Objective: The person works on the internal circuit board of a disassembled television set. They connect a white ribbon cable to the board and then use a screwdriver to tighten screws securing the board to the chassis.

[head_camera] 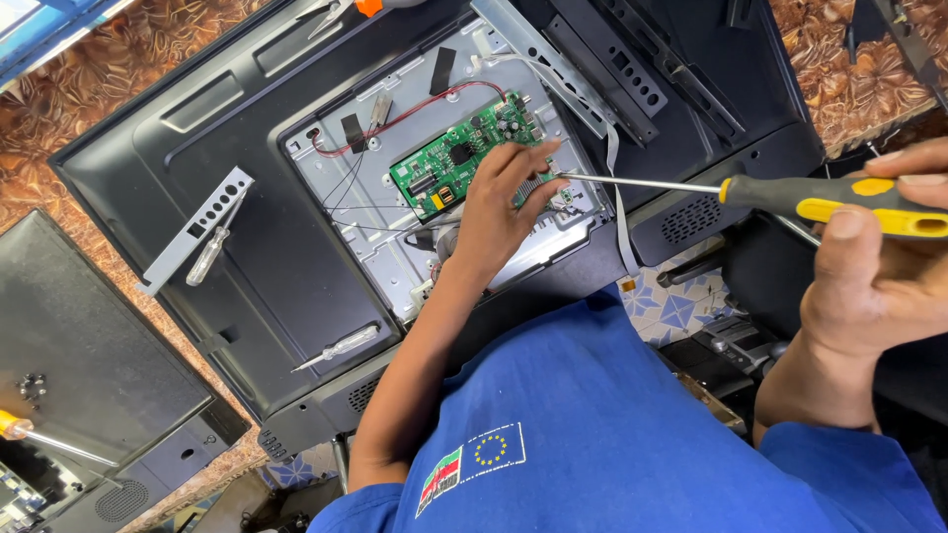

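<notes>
Right hand [869,266], clenched on the yellow-and-black screwdriver [839,197], should keep its tip square at the green circuit board [464,158] edge inside the opened television back [197,197], left hand [494,212] pressing open-fingered there

The person wears a bright blue short-sleeved shirt [592,424]. Both arms are bare below the sleeves, and both hands are bare, the left hand [494,212] and the right hand [874,271]. On the shirt's chest, just right of the left sleeve, sit two small flag patches [472,464]: one striped with a round emblem, the other blue with a ring of yellow stars.
</notes>
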